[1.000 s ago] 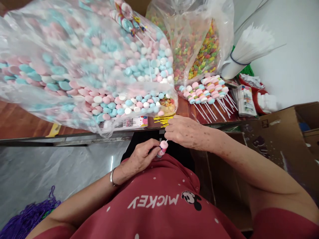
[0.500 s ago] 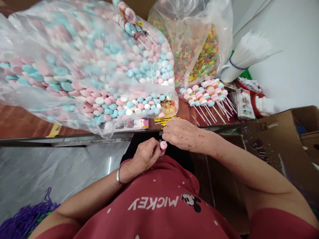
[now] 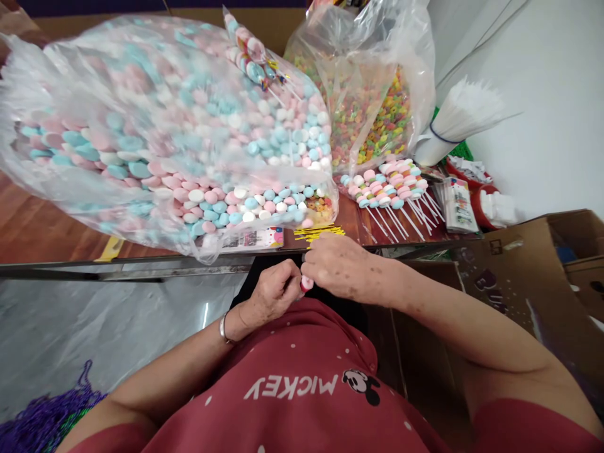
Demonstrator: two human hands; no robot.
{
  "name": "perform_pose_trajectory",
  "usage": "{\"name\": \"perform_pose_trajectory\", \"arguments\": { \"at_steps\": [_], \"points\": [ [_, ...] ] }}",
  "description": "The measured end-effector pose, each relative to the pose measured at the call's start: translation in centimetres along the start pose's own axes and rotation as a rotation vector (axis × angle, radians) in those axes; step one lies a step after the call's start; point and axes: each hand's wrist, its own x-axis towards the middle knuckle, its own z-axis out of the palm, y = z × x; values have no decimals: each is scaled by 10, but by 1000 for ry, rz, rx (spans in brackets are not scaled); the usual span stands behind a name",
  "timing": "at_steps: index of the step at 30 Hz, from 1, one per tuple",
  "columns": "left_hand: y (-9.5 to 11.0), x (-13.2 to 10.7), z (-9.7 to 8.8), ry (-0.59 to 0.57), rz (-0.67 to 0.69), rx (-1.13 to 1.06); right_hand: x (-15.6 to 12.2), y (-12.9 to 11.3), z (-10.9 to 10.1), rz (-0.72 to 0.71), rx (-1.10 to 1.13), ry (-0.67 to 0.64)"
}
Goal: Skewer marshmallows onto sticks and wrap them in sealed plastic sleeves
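Note:
My left hand (image 3: 270,294) and my right hand (image 3: 338,267) meet just below the table edge, above my red shirt. Both are closed around a small candy skewer (image 3: 306,284); only a pink candy piece shows between the fingers, and the stick is hidden. A little pile of yellow twist ties (image 3: 319,232) lies on the table right above my right hand. A big clear bag of pink, blue and white candies (image 3: 155,138) fills the left of the table.
A second bag holds multicoloured ring candies (image 3: 372,113). Finished candy skewers (image 3: 394,189) lie in a row right of it, near a bundle of white sticks (image 3: 460,116) and packets (image 3: 457,204). A cardboard box (image 3: 528,277) stands at the right.
My hands have closed together over the candy skewer, so less of it shows. The view has shifted slightly downward.

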Motion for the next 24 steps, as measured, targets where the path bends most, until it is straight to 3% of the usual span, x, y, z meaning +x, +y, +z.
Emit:
{"name": "perform_pose_trajectory", "arguments": {
  "at_steps": [4, 9, 11, 13, 16, 18, 21, 24],
  "points": [
    [2, 6, -6, -38, 64, -4, -2, -3, -2, -43, -66, 35],
    [7, 10, -9, -65, -57, -101, -7, 2, -1, -38, -94, 161],
    [8, 11, -10, -28, -129, -165, -11, 4, -4, -70, -85, 326],
    [10, 15, -11, 75, -167, -241, -18, 5, -9, -52, -65, 586],
    [13, 27, -14, 237, -188, -386, -29, 7, -8, 83, 75, 1033],
    [15, 38, -15, 295, -178, -485, -34, 9, -1, 179, 244, 1202],
    [15, 52, -15, 315, -155, -559, -35, 11, 15, 224, 440, 1169],
    [13, 59, -15, 296, -151, -565, -31, 11, 26, 154, 481, 1104]
  ]
}}
